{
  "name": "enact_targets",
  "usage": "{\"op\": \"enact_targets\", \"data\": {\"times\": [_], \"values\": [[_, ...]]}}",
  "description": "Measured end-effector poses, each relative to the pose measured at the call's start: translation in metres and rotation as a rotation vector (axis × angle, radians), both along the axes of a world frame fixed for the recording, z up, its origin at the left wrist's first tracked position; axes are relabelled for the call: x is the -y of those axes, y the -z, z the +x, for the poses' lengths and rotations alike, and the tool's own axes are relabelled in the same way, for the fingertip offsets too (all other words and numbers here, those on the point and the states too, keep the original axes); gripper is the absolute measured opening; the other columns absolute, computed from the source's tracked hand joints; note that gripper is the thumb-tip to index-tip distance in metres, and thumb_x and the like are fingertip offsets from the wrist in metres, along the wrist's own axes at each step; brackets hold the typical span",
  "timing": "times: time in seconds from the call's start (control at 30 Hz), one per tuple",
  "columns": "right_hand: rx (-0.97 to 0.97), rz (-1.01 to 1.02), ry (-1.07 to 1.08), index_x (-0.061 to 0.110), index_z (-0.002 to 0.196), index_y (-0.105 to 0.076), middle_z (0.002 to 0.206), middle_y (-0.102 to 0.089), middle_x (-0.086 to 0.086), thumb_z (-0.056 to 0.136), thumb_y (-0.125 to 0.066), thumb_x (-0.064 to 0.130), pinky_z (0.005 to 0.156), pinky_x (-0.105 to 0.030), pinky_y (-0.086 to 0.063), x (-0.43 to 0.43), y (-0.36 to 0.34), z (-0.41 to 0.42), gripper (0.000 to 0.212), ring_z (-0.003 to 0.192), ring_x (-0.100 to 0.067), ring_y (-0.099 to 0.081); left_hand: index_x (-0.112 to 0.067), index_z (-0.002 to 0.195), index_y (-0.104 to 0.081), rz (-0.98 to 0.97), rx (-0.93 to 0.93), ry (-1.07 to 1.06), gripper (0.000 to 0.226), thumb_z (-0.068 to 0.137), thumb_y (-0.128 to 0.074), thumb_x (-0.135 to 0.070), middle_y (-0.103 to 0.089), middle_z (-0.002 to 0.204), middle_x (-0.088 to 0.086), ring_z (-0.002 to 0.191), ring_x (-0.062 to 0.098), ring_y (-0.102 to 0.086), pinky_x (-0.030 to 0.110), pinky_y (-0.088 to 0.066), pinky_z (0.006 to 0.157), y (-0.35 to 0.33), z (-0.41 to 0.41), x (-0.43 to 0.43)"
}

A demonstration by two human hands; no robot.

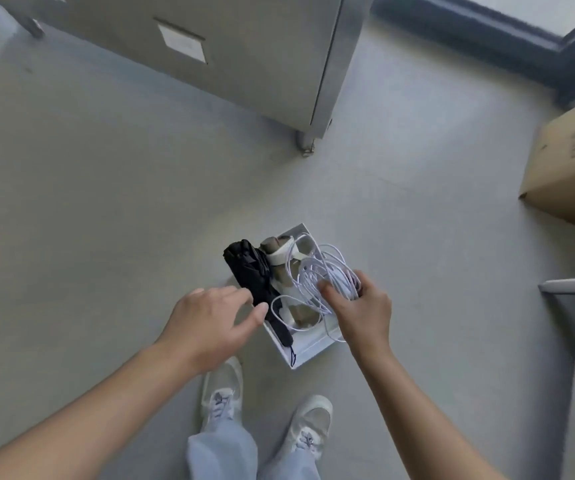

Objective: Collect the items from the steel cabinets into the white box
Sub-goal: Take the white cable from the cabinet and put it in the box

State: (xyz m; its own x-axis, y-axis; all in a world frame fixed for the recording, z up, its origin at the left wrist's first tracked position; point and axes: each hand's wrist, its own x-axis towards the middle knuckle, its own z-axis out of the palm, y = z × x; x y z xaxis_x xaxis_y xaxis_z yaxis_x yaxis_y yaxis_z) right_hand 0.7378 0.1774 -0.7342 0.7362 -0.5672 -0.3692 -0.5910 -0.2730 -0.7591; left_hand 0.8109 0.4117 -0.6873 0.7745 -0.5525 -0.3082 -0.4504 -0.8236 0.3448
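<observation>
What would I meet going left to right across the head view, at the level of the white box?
left hand → black folded umbrella → white cable → right hand, gripping that cable → cardboard box. The sandals overlap the umbrella and cable, so they are left out.

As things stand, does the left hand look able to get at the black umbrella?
Probably yes: the left hand is open and right beside the black umbrella, which lies uncovered along the left side of the white box. The right hand holds the white cable further right.
</observation>
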Motion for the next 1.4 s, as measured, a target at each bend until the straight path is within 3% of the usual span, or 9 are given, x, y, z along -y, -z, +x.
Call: {"op": "enact_targets", "data": {"times": [0.17,0.3,0.6,0.67,0.73,1.0,1.1,1.27,1.4], "values": [[-0.075,0.011,0.045,0.025,0.078,-0.067,0.069,-0.068,0.014,0.079,-0.081,0.044,0.054,-0.016,-0.042,-0.001,0.147,-0.009,0.023,0.062,-0.008,-0.061,-0.030,0.098,-0.059,0.043,-0.060,0.053,0.069,0.083,-0.007,-0.073,-0.065,0.091,-0.010,0.083,0.019,-0.059,0.033,-0.041,0.071,0.127,0.002,0.010],[-0.154,0.052,0.219,0.020,0.072,-0.064,0.062,-0.066,0.010,0.083,-0.080,0.045,0.055,-0.017,-0.040,-0.002,0.205,-0.036,0.032,0.060,-0.006,-0.060,-0.030,0.095,-0.059,0.055,-0.111,0.101,0.065,0.085,-0.011,-0.072,-0.066,0.091,-0.009,0.081,0.018,-0.060,0.033,-0.033,0.066,0.171,-0.005,0.003],[-0.217,0.057,0.117,0.027,0.089,-0.065,0.076,-0.070,0.017,0.080,-0.083,0.046,0.061,-0.015,-0.043,0.001,0.186,-0.042,0.027,0.069,0.002,-0.064,-0.032,0.099,-0.061,0.099,-0.168,0.123,0.065,0.086,-0.011,-0.071,-0.067,0.093,-0.010,0.081,0.017,-0.060,0.033,-0.038,0.067,0.160,-0.001,0.005],[-0.198,0.066,0.123,0.031,0.107,-0.068,0.091,-0.070,0.026,0.082,-0.082,0.047,0.078,-0.014,-0.047,0.003,0.170,-0.044,0.033,0.087,0.006,-0.065,-0.032,0.099,-0.060,0.109,-0.156,0.133,0.067,0.086,-0.008,-0.073,-0.066,0.092,-0.010,0.081,0.017,-0.060,0.033,-0.036,0.067,0.149,0.001,0.011],[-0.170,0.071,0.125,0.027,0.126,-0.065,0.116,-0.068,0.022,0.085,-0.079,0.048,0.095,-0.020,-0.045,0.005,0.146,-0.045,0.048,0.110,0.002,-0.060,-0.033,0.099,-0.060,0.108,-0.146,0.131,0.067,0.086,-0.009,-0.073,-0.065,0.092,-0.012,0.080,0.016,-0.059,0.033,-0.037,0.067,0.132,0.003,0.018],[-0.048,0.031,-0.085,0.028,0.136,-0.061,0.134,-0.064,0.015,0.091,-0.072,0.046,0.104,-0.023,-0.042,0.035,-0.042,-0.015,0.050,0.121,0.001,-0.055,-0.029,0.095,-0.057,0.128,-0.025,0.185,0.067,0.082,-0.008,-0.073,-0.064,0.087,-0.010,0.080,0.020,-0.059,0.036,-0.047,0.074,-0.024,0.041,0.061],[0.002,-0.065,-0.156,0.027,0.140,-0.059,0.139,-0.062,0.011,0.092,-0.069,0.048,0.102,-0.020,-0.038,0.061,-0.160,0.013,0.052,0.128,-0.006,-0.053,-0.028,0.097,-0.062,0.090,0.104,0.188,0.067,0.084,-0.012,-0.071,-0.068,0.090,-0.009,0.086,0.021,-0.063,0.033,-0.041,0.071,-0.137,0.071,0.088],[0.173,-0.271,-0.237,0.022,0.144,-0.055,0.144,-0.060,0.006,0.094,-0.065,0.049,0.103,-0.018,-0.032,0.100,-0.406,0.054,0.058,0.135,-0.010,-0.050,-0.025,0.111,-0.060,0.036,0.335,0.203,0.073,0.086,-0.007,-0.068,-0.066,0.106,-0.008,0.102,0.017,-0.058,0.036,-0.044,0.087,-0.365,0.105,0.123],[0.270,-0.407,-0.259,0.019,0.149,-0.050,0.148,-0.056,0.005,0.096,-0.060,0.052,0.108,-0.023,-0.032,0.101,-0.580,0.053,0.062,0.139,-0.012,-0.046,-0.022,0.110,-0.063,-0.053,0.447,0.134,0.076,0.083,-0.008,-0.068,-0.067,0.108,-0.006,0.104,0.020,-0.058,0.038,-0.042,0.088,-0.528,0.095,0.121]]}}
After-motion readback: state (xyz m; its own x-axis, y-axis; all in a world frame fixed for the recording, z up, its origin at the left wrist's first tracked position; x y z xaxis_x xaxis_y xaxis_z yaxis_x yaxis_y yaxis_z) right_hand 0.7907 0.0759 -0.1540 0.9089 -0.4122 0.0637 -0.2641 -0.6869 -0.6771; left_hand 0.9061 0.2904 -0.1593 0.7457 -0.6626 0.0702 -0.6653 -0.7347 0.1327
